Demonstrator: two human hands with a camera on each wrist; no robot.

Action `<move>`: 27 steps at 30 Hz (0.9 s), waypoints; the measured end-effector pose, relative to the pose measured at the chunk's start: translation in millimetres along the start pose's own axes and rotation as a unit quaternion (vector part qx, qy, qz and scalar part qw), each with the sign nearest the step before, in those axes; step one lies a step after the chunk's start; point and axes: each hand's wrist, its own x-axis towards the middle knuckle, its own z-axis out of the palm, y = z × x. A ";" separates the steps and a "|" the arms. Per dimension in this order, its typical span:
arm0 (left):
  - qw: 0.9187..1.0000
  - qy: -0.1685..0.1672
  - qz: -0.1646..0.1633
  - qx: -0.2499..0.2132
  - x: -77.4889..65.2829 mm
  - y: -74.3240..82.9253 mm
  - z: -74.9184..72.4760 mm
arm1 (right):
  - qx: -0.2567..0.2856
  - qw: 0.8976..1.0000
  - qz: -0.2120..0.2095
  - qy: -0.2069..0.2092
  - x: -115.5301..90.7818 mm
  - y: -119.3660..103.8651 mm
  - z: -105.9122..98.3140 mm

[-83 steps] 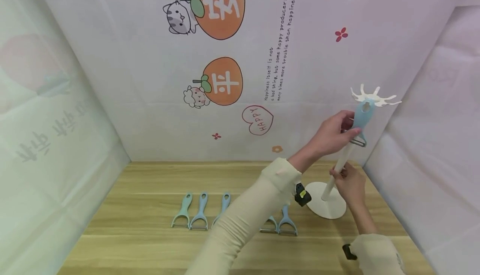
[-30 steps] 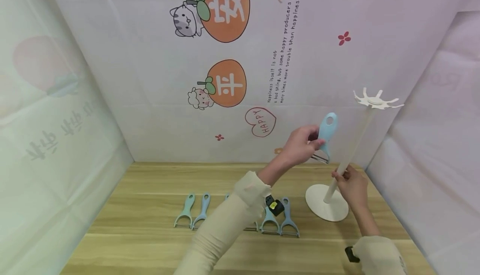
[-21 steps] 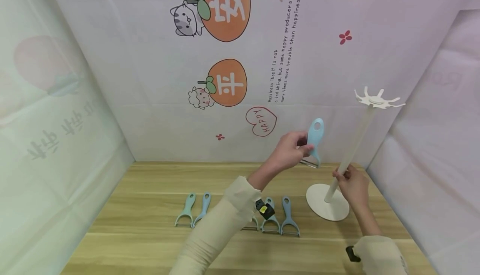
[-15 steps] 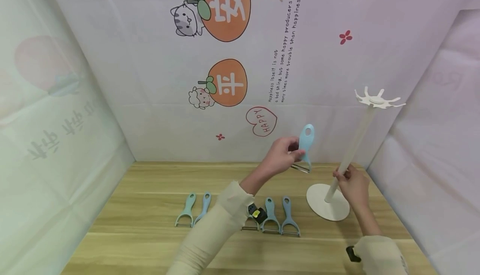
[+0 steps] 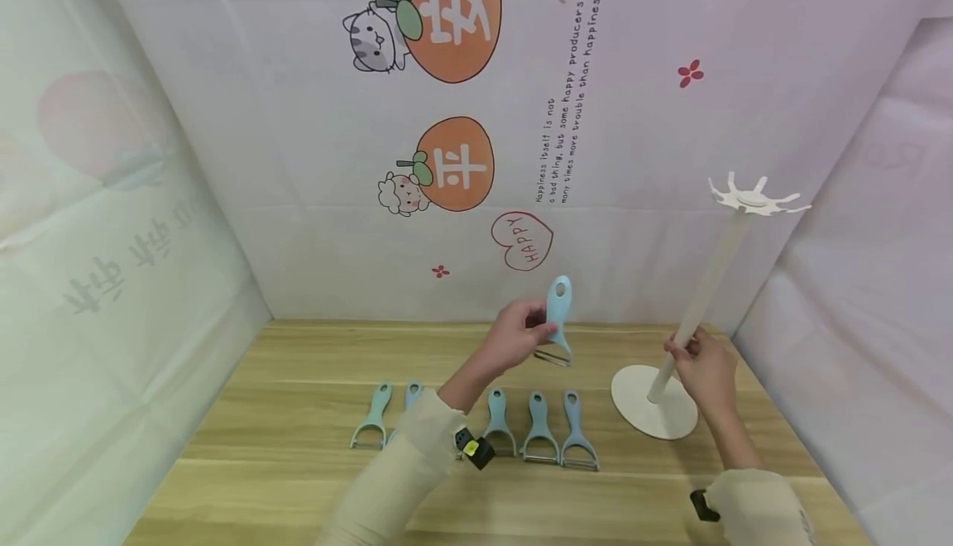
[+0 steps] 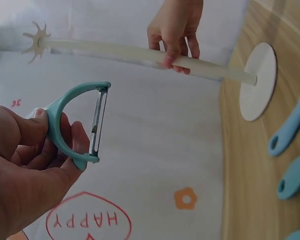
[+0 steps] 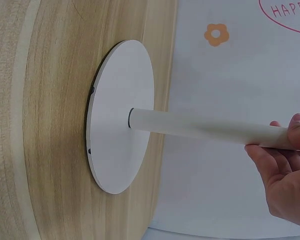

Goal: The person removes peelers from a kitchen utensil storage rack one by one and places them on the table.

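Observation:
My left hand (image 5: pixel 514 337) pinches a light blue Y-shaped peeler (image 5: pixel 558 302) by its handle, raised above the table's back part. In the left wrist view the metal blade of that peeler (image 6: pixel 98 122) points away from the palm, and the handle is mostly behind the fingers. On the right, my right hand (image 5: pixel 709 371) grips the pole of a white stand (image 5: pixel 703 294) low down, above its round base (image 5: pixel 633 393). Pronged hooks (image 5: pixel 755 198) fan out at the stand's top with nothing hanging on them. The right wrist view shows fingers and thumb around the pole (image 7: pixel 205 127).
A row of peelers lies on the wooden table (image 5: pixel 298 430): a green one (image 5: pixel 380 401) at the left, several blue ones such as the rightmost (image 5: pixel 572 418). My left sleeve (image 5: pixel 402 455) covers part of the row. White printed cloth walls (image 5: pixel 335 265) enclose the table.
My left hand has carried the light blue peeler away from the stand's hooks, leftward and down. My right hand keeps its grip on the pole, and the stand has hardly moved.

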 end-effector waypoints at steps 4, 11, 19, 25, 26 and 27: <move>1.000 0.002 -0.014 -0.028 -11.4 -13.3 -9.6 | 0.002 1.000 -0.004 0.003 1.1 -0.8 0.2; 0.998 0.011 -0.033 -0.044 -32.3 -33.8 -24.0 | 0.007 1.000 -0.002 0.001 2.3 -2.0 0.6; 0.997 0.036 -0.064 -0.037 -56.0 -55.9 -37.8 | 0.014 1.000 0.003 -0.005 1.1 -2.3 0.3; 0.993 0.063 -0.088 -0.053 -75.2 -73.3 -49.8 | 0.012 1.000 0.003 -0.002 0.4 -0.9 0.9; 0.992 0.067 -0.091 -0.054 -78.5 -75.4 -52.0 | 0.011 1.000 0.003 -0.002 0.2 -0.9 1.0; 0.992 0.071 -0.092 -0.050 -82.2 -77.3 -54.4 | 0.012 1.000 0.003 -0.003 0.1 -1.0 1.1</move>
